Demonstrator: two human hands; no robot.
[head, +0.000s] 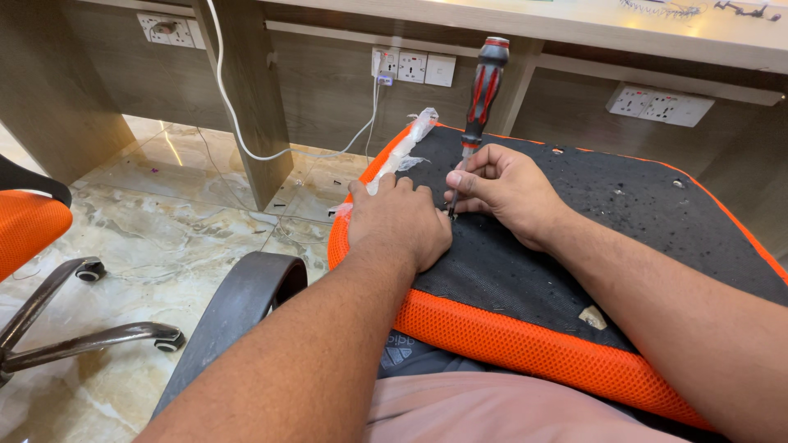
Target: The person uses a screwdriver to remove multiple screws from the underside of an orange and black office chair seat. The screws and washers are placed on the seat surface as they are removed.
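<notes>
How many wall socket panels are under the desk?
3. One socket panel sits at far left, one in the middle behind the white cable, and one at right beyond the seat cushion. The desk legs may hide others.

Both forearms enter from 6 o'clock, converging toward 12. Left hand (400,221) palm-down, fingers curled, pressing flat. Right hand (501,189) at its 3 o'clock, thumb and fingertips in a pinch grip, wrist low.

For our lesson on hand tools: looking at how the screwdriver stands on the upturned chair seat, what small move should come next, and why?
Probably turn the screwdriver: the right hand pinches its shaft upright, tip on the black underside of the chair seat, while the left hand presses the seat steady.
</notes>
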